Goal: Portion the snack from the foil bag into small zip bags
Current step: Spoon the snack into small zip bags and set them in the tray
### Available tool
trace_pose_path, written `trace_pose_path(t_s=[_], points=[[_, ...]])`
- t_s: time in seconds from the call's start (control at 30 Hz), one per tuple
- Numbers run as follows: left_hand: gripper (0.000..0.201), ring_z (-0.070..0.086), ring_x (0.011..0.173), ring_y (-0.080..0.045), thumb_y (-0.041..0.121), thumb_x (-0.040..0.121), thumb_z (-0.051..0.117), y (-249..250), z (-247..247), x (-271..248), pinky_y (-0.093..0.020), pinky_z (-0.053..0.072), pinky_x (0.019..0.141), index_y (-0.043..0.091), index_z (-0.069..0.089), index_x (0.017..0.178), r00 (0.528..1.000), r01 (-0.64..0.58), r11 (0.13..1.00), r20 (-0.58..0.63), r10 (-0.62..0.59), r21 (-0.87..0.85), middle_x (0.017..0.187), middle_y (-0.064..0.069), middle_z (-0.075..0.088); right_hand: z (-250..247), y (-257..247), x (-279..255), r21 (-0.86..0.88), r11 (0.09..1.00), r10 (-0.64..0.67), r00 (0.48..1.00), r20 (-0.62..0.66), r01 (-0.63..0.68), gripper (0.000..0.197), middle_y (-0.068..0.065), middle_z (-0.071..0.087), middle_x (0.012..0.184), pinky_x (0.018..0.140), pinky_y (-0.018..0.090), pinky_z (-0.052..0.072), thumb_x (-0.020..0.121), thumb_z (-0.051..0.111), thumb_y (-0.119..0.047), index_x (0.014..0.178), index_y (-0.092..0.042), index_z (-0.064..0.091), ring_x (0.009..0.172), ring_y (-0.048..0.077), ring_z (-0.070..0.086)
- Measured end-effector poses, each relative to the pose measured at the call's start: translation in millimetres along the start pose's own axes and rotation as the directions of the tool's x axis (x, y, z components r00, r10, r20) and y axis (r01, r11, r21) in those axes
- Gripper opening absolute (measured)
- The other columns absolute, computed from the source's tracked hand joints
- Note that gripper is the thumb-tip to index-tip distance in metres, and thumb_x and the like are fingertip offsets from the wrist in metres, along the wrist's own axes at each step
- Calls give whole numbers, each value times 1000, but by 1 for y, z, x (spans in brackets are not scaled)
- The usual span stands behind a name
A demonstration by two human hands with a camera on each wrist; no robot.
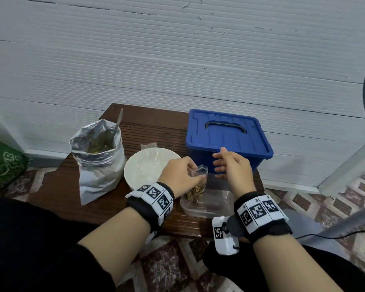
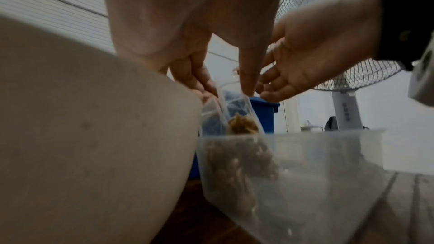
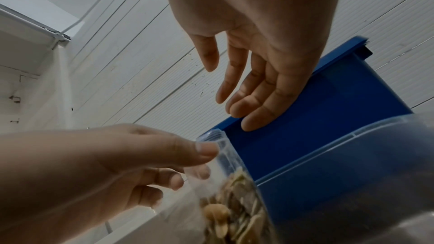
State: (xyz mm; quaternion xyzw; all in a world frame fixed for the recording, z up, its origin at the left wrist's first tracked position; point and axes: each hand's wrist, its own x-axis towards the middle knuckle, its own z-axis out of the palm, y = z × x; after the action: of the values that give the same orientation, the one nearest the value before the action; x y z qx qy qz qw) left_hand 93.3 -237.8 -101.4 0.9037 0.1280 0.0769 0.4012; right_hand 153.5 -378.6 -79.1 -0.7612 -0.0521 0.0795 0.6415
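Even, dim indoor light; wide-angle bending at edges; wrist views dark, blurred.

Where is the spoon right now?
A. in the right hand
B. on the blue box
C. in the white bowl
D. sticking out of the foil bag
D: the spoon handle pokes up out of the open foil bag at the table's left.

The person wears black sleeves pushed up toward the elbows, leaving the forearms bare. Each wrist carries a wide black fabric strap (image 1: 151,204) faced with white square tiles printed with black-and-white coded markers. Below the right wrist's black marker-tiled band (image 1: 261,216) hangs a small white box-shaped camera unit (image 1: 224,236) bearing another such marker, and a thin black cable (image 1: 335,236) trails off it. Both hands are bare.
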Motion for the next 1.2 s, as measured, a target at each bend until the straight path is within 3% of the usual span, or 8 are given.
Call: trace_pose_path(t_s=[0.2, 0.3, 0.43, 0.63, 0.83, 1.0, 1.2], points=[[26, 55, 91, -13, 39, 76, 77, -7, 9, 0, -38, 50, 82, 27, 61, 91, 993, -72, 991, -84, 81, 110, 89, 9, 64, 1, 2, 0, -10, 1000, -5, 1000, 7, 5, 29, 5, 67, 84, 72, 37, 55, 97, 49, -36, 88, -17, 69, 76, 18, 62], [36, 52, 95, -14, 39, 77, 76, -10, 9, -1, -37, 46, 86, 29, 58, 107, 987, -145, 970, -37, 155, 194, 96, 10, 63, 1, 3, -1, -20, 1000, -7, 1000, 14, 7, 29, 4, 67, 84, 74, 38, 55, 97, 49, -37, 88, -18, 69, 76, 18, 62], [36, 47, 103, -15, 50, 77, 72, -13, 7, -3, -36, 40, 92, 34, 60, 108, 985, -170, 940, 40, 166, 294, 107, 8, 59, 2, 5, 0, -25, 1000, 3, 1000, 23, -3, 29, 3, 67, 83, 78, 42, 55, 97, 49, -38, 87, -20, 68, 75, 16, 62], [22, 45, 104, -12, 50, 76, 72, -9, 2, -2, -32, 35, 91, 30, 64, 80, 987, -160, 935, 47, 153, 315, 100, 11, 57, 2, 5, 0, -31, 1000, 6, 1000, 27, -5, 29, 3, 67, 84, 78, 42, 56, 97, 48, -38, 88, -20, 69, 76, 17, 62], [26, 47, 99, -15, 48, 73, 75, -6, 4, -1, -34, 38, 89, 24, 66, 75, 975, -132, 958, -143, 172, 254, 96, 6, 62, 2, 4, 0, -27, 1000, -6, 1000, 13, 6, 28, 4, 66, 83, 72, 37, 55, 97, 49, -36, 87, -19, 68, 75, 17, 61], [26, 45, 101, -13, 51, 70, 76, -8, 5, -3, -35, 38, 91, 27, 68, 78, 984, -126, 953, -88, 156, 276, 98, 10, 58, 2, 4, -1, -33, 999, -7, 999, 32, 9, 28, 4, 66, 84, 72, 36, 54, 97, 48, -36, 86, -20, 68, 74, 15, 61], [38, 45, 105, -13, 56, 65, 77, -13, -3, -3, -37, 39, 95, 33, 69, 94, 991, -115, 973, -46, 126, 199, 103, 11, 57, 3, 5, -1, -41, 999, 6, 999, 48, -4, 29, 5, 67, 86, 71, 35, 55, 97, 48, -37, 88, -19, 69, 76, 16, 62]])
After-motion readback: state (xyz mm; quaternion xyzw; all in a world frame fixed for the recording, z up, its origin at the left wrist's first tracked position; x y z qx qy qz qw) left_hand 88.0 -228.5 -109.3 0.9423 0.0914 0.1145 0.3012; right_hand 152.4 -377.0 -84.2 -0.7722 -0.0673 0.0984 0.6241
